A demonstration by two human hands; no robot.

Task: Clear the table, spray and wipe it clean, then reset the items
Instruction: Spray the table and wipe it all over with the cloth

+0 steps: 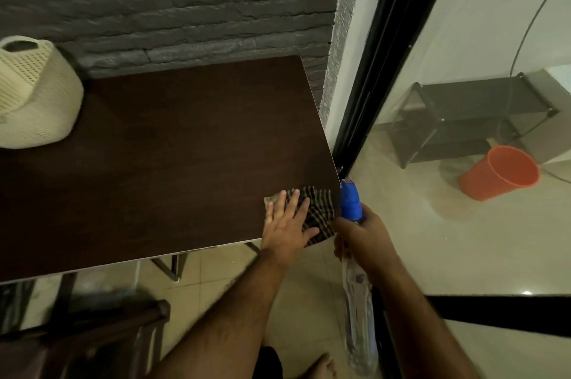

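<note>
Checked cloth (pixel 318 215) lies at the worktop's (pixel 173 147) near right corner — left hand (pixel 285 224) presses it flat, fingers straight. Right hand (pixel 363 235) — grip clamped on the spray bottle (pixel 355 258) just beside the cloth.

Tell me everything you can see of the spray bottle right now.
The spray bottle has a blue trigger head with a small orange mark at the tip and a clear, see-through plastic body. The right hand grips it at the neck, just below the head. It hangs beyond the table's near right corner, over the floor, nozzle pointing away, body trailing down toward the camera. Its contents cannot be made out.
</note>
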